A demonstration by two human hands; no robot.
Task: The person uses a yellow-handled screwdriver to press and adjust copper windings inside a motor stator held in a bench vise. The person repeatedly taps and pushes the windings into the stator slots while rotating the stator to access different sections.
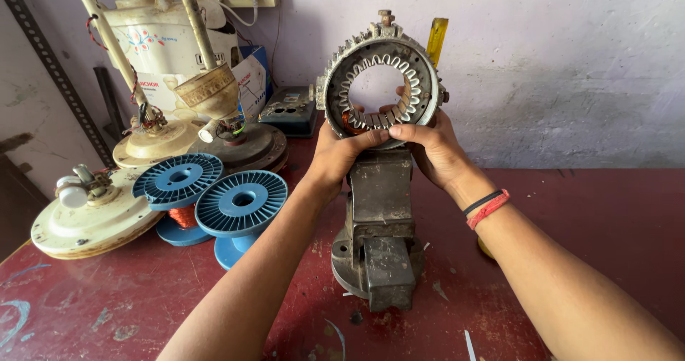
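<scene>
Both hands hold a round metal motor ring (382, 75) upright above a grey bench vise (378, 240) that stands in the middle of the dark red desk (585, 218). The ring is a slotted stator: pale teeth line its inner edge, a little copper wire shows at its lower left, and a bolt sticks up at its top. Its open centre faces the camera, with the pale wall behind showing through.

The left hand (335, 154) is closed on the lower left of the ring, thumb across the front rim. The right hand (435, 147) is closed on the lower right, thumb lying along the bottom edge and fingers wrapped behind. The right wrist carries a red band and a black band (486, 205). The ring's bottom sits right at the top of the vise; whether it rests in the jaws cannot be told, since the hands cover that spot.

To the left, near the vise, stand two blue plastic spools (241, 204); the farther one carries copper wire. Farther left lie cream ceiling fan parts (89, 215), and more fan housings stand at the far left by the wall.
</scene>
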